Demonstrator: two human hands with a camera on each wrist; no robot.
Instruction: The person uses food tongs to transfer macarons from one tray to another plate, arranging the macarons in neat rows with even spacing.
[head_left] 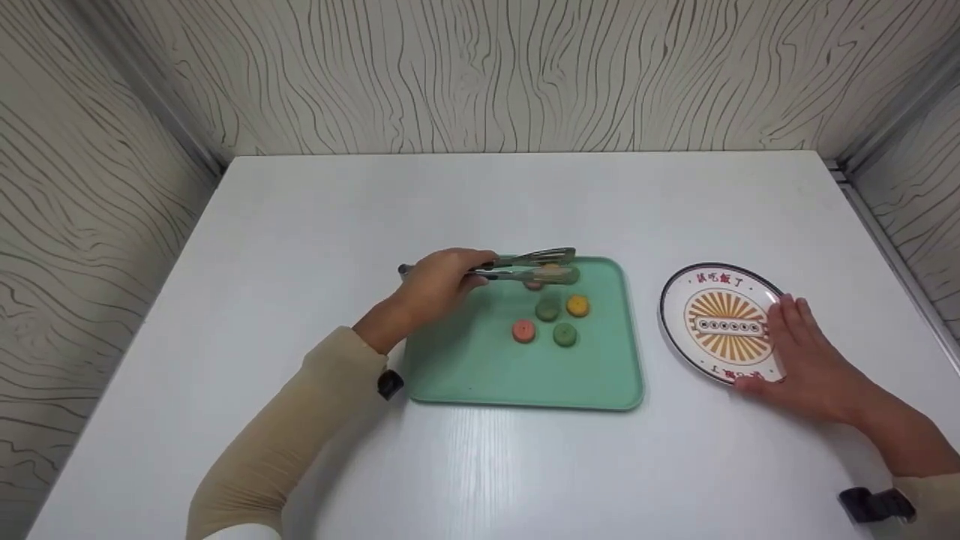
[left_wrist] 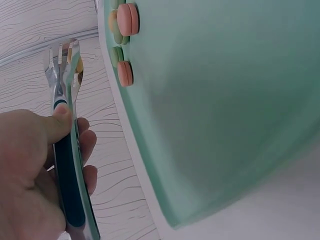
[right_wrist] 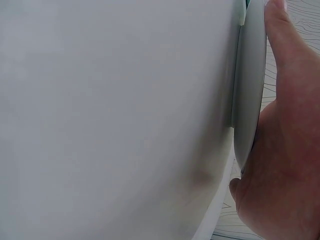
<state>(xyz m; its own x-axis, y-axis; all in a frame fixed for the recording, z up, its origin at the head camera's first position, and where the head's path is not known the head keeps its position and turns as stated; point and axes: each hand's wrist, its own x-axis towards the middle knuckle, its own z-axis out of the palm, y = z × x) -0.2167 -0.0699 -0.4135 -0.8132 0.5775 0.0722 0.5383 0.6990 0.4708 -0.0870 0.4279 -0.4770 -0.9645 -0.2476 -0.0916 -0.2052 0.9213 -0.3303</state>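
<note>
Head view: the left hand (head_left: 439,283) grips metal tongs (head_left: 517,274), their long axis running rightward over the green tray (head_left: 480,375) toward the plate (head_left: 726,325); whether the tips pinch anything is unclear. On the tray, a pink macaron (head_left: 523,331), a yellow macaron (head_left: 577,305) and two green macarons (head_left: 565,334) lie on the person's side of the tips. The right hand (head_left: 814,367), nearer the plate, rests outstretched fingers on its right rim.

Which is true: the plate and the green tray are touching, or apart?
Apart: the head view plainly shows white table between the green tray and the plate.
</note>
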